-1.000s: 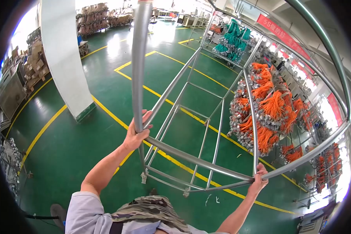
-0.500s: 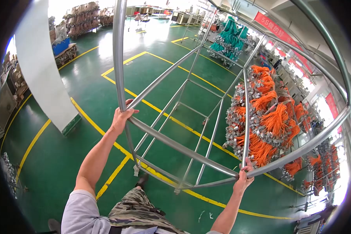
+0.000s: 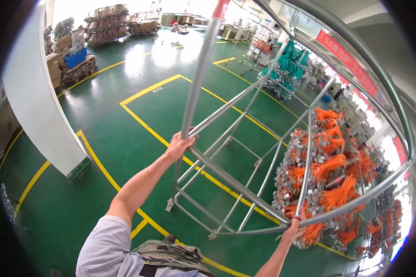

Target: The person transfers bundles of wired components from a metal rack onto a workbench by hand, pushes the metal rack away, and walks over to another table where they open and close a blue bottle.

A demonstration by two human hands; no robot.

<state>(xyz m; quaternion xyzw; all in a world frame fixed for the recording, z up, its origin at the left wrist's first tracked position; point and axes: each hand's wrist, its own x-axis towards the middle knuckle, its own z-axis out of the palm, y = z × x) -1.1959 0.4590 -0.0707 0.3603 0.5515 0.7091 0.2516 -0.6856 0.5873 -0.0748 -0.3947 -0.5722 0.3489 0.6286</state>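
A tall metal tube rack point(image 3: 238, 184) on casters stands before me, its bare bars reaching overhead. My left hand point(image 3: 180, 145) is closed round the left upright where the near crossbar joins it. At the other end of that crossbar, my right hand point(image 3: 293, 229) grips the joint beside the slanting upright, its fingers partly behind the tube. The low frame and a caster point(image 3: 170, 204) show near my feet.
Bundles of orange cables point(image 3: 335, 161) hang on racks to the right, close to the rack. Teal bundles point(image 3: 286, 69) hang farther back. A white pillar point(image 3: 39, 101) rises at left, past yellow lines on the green floor point(image 3: 97, 194). A blue bin point(image 3: 75, 58) sits behind it.
Both hands and the rack have shifted right in view, the left hand most. The pillar and floor lines have moved left and the orange bundles look lower. Both grips stay closed.
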